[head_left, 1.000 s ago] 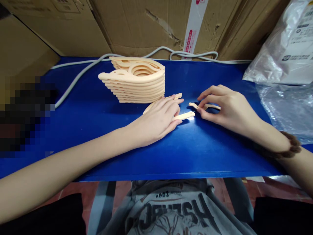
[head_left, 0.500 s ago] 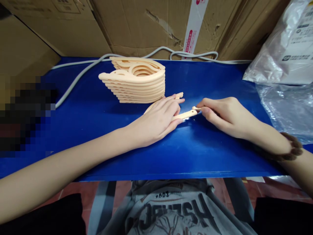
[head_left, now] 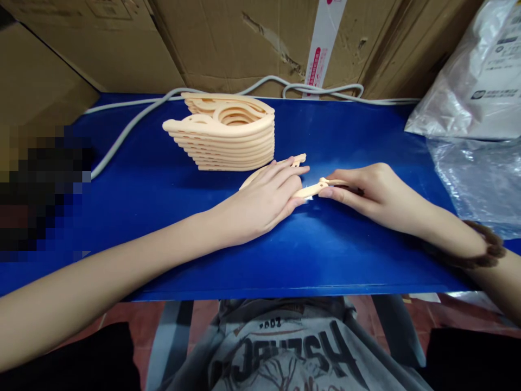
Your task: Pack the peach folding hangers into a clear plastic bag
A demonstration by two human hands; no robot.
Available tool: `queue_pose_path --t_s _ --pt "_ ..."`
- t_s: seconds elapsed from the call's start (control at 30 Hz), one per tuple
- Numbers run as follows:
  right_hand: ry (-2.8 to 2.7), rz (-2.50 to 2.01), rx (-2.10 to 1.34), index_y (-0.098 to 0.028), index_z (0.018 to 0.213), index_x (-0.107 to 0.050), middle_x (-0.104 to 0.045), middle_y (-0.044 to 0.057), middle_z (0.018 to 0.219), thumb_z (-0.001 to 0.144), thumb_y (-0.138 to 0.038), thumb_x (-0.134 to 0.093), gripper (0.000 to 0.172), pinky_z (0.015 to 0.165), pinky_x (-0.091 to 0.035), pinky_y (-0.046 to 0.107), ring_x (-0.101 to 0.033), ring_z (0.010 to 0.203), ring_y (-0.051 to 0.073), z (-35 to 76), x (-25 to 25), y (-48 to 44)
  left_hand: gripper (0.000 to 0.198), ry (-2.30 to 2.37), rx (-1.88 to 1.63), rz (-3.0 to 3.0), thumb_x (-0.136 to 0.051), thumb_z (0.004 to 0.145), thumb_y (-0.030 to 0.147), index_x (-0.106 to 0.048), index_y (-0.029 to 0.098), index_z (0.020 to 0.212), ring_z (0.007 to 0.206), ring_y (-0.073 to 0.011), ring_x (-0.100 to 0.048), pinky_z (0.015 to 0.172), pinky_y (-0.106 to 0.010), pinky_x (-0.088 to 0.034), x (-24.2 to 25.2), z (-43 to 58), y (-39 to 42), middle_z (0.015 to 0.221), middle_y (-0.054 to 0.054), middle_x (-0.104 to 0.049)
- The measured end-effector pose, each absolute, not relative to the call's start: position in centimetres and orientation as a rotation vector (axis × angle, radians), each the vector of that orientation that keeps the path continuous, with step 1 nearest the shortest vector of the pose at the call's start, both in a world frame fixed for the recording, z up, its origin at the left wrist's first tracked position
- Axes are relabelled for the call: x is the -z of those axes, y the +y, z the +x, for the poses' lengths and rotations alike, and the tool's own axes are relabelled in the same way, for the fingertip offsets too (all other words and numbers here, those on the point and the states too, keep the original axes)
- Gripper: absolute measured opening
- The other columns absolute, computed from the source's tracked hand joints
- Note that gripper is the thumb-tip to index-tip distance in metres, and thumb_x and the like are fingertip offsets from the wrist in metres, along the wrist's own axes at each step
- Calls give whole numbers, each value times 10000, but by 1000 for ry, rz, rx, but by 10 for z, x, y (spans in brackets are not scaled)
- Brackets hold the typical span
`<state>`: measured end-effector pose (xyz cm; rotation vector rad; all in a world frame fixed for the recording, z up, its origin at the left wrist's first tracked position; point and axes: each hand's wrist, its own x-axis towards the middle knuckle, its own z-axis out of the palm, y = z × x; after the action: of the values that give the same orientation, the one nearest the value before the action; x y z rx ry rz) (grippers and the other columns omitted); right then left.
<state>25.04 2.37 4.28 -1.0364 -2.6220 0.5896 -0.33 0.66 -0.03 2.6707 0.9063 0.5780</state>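
Observation:
My left hand (head_left: 266,203) lies over a cream plastic folding hanger (head_left: 310,190) on the blue table, holding it with the thumb along the near arm and the fingers across the far part. Much of the hanger is hidden under the palm. Between thumb and forefinger, my right hand (head_left: 374,190) pinches a thin cream hanger piece (head_left: 341,183) at the right end of the near arm. That piece runs back into the palm, where its rest is out of sight. Behind my left hand stands a stack of matching cream hangers (head_left: 232,144), neatly layered.
Cardboard boxes (head_left: 228,49) wall off the back of the blue table (head_left: 260,260). A grey cable (head_left: 134,127) winds along the rear edge and down the left. Clear plastic bags (head_left: 468,108) with printed labels lie at the right.
My right hand has shifted slightly left, so its thumb now overlaps the end of the hanger's near arm. The thin piece has moved in with it. My left hand stays nearly still.

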Motion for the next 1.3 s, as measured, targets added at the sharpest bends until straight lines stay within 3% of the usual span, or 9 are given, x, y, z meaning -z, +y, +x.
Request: queue_pose_path --t_s 0.2,0.33,0.6,0.93,1.3 --pt "-2616 -1040 -634 -194 894 -699 -677 -1 672 1066 -705 -407 614 602 -388 287 -560 553 134 252 -44 25 357 873 -611 2662 -346 1145 296 -600 92 1289 1619 -321 -350 1338 -568 -313 0 -3 6 1615 -196 -534" --pt "-2651 -991 -591 -196 961 -730 -735 27 775 1084 -669 -393 594 646 -433 296 -638 636 161 253 -43 25 357 870 -605 2670 -353 1144 291 -610 85 1283 1616 -325 -355 1337 -562 -316 0 -4 5 1614 -199 -534" --pt "-2721 -915 -191 -167 1120 -752 -757 86 922 1138 -533 -329 559 701 -466 295 -703 773 185 258 -38 20 380 890 -592 2694 -346 1150 302 -613 83 1307 1605 -335 -375 1327 -574 -329 2 -4 5 1612 -195 -539" --pt "-2737 -824 293 -135 1135 -767 -665 35 769 1151 -419 -381 479 577 -369 274 -629 666 137 260 -33 16 433 828 -604 2725 -320 1156 330 -644 58 1247 1590 -350 -397 1327 -545 -333 2 -6 8 1583 -228 -555" --pt "-2692 -768 -53 -171 1172 -787 -699 27 821 1124 -383 -495 364 607 -409 246 -597 636 102 260 -32 21 415 838 -556 2731 -321 1155 337 -645 86 1219 1579 -380 -405 1314 -573 -342 2 -6 7 1575 -193 -570"
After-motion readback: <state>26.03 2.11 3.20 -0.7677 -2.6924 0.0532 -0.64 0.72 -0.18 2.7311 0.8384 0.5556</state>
